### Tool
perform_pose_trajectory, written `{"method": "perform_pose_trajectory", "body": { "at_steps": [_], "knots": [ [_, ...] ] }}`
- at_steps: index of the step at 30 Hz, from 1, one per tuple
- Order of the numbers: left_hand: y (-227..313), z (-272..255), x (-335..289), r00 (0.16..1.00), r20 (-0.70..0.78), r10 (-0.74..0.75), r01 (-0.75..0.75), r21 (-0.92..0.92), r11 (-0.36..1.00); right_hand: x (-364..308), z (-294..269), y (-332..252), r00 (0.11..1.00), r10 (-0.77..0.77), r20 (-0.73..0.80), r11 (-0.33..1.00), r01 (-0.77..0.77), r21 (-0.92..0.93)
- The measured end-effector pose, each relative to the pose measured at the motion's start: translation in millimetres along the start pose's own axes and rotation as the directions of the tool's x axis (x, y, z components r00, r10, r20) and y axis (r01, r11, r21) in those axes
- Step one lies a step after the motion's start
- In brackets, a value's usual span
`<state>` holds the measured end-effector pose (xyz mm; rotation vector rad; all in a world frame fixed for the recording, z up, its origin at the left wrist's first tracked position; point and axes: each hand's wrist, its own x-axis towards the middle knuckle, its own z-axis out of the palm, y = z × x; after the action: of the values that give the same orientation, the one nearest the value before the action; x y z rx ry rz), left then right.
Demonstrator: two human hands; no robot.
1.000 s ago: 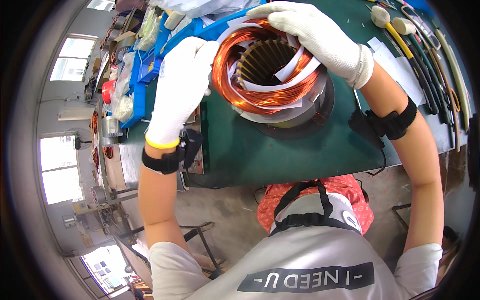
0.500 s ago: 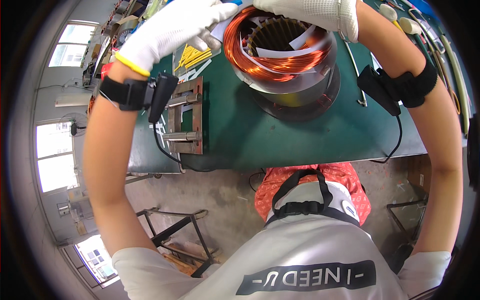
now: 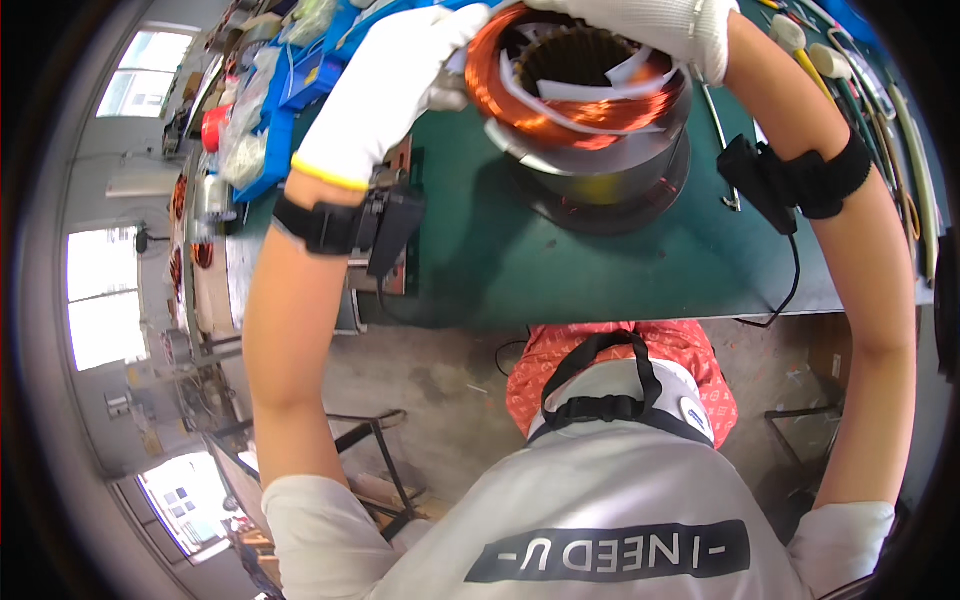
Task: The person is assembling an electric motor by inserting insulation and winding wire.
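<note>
A motor stator (image 3: 590, 148) stands upright on a dark round base (image 3: 640, 205) on the green bench. Thick copper windings (image 3: 600, 118) bulge around its top, with white insulation paper (image 3: 570, 90) tucked among them and dark slots inside. My left hand (image 3: 400, 75), in a white glove, curls its fingers and thumb at the left side of the windings. My right hand (image 3: 665, 30), gloved too, is bent over the far right of the windings; its fingertips are partly cut off by the upper edge. The contact under both hands is partly hidden.
A metal frame with rods (image 3: 400, 270) lies left of the stator, mostly behind my left forearm. Blue bins (image 3: 275, 150) with bagged parts stand at the far left. Mallets (image 3: 828, 62) and rods lie at the far right. A thin metal rod (image 3: 722, 145) lies right of the stator.
My left hand has moved right and closed in on the windings, its forearm now covering the metal frame. The windings have shifted slightly right and up. My right hand has moved a little right.
</note>
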<state>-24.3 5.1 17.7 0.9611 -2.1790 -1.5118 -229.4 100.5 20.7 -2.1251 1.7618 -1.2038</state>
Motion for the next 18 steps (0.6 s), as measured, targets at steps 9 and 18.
{"method": "perform_pose_trajectory", "body": {
  "at_steps": [9,18],
  "knots": [
    [-6.6,25.0,38.7,0.937,0.185,0.296,-0.197,-0.421,0.885,-5.3,-14.4,-6.3,1.0,0.03,0.0,0.957,-0.028,-0.288],
    [-25.5,27.5,47.7,0.973,0.129,0.19,-0.148,-0.28,0.949,-8.2,2.2,0.3,0.994,0.107,-0.033,0.978,-0.111,-0.175]
  ]
}}
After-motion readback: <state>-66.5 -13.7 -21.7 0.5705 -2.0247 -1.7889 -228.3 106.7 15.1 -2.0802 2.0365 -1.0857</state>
